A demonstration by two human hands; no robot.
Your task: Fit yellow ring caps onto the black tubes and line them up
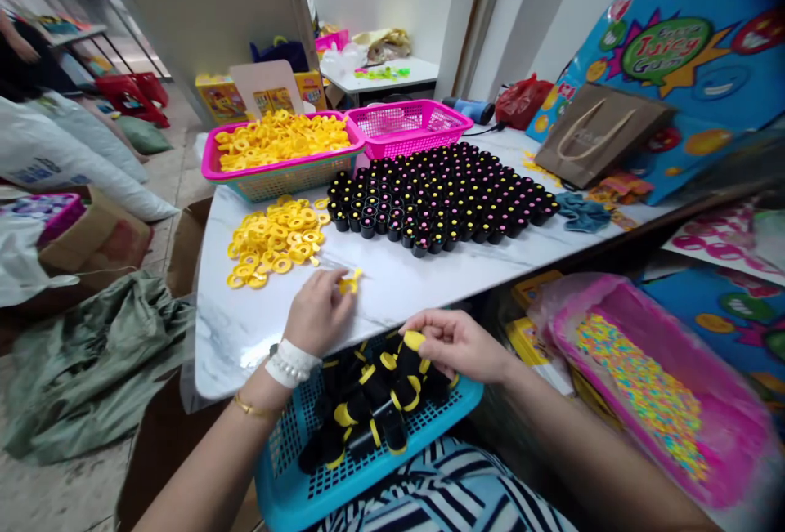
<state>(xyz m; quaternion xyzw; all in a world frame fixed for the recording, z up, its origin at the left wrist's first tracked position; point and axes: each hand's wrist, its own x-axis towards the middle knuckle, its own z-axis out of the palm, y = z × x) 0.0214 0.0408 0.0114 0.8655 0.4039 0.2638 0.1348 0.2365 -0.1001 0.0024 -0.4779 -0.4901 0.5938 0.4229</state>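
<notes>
Near the table's front edge my left hand (319, 307) is closed, its thumb and fingers pinching a small yellow plastic ring piece (351, 281). My right hand (459, 344) grips a black cylinder with a yellow cap (414, 342) over the blue basket (307, 507). Several more black cylinders with yellow ends (371, 385) lie jumbled in that basket, which rests at my lap. Beyond my left hand spreads a loose pile of yellow ring pieces (279, 238). Rows of upright black cylinders (441, 189) with pink and yellow dots on top stand on the white table (392, 287).
Behind the pile, a pink-rimmed basket (212, 160) is heaped with yellow pieces. Beside it sits another pink basket (405, 140). A brown paper bag (604, 136) leans at the right. Low on the right, a pink tub (724, 434) holds colourful bits. A person's hand (21, 46) shows far left.
</notes>
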